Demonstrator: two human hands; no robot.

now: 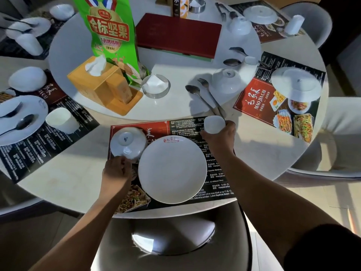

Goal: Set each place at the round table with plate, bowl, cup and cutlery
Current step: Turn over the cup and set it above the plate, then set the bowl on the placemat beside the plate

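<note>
White cup [214, 124] gripped by right hand [218, 138] fingers at placemat [183, 126] edge; left hand [117, 170] fingers pinch bowl [128, 143] rim.

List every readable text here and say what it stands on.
"金标坚果": green snack bag.
"MAO JIA CAI": right placemat.
"Jakarta", "maojiacai": near placemat; its other fine print is too small.
Red stamp on plate, logo on bowl: unreadable.

Daylight lay bright on the table [263, 145], casting hard shadows. The corners were dim, the edges bowed, detail soft.
</note>
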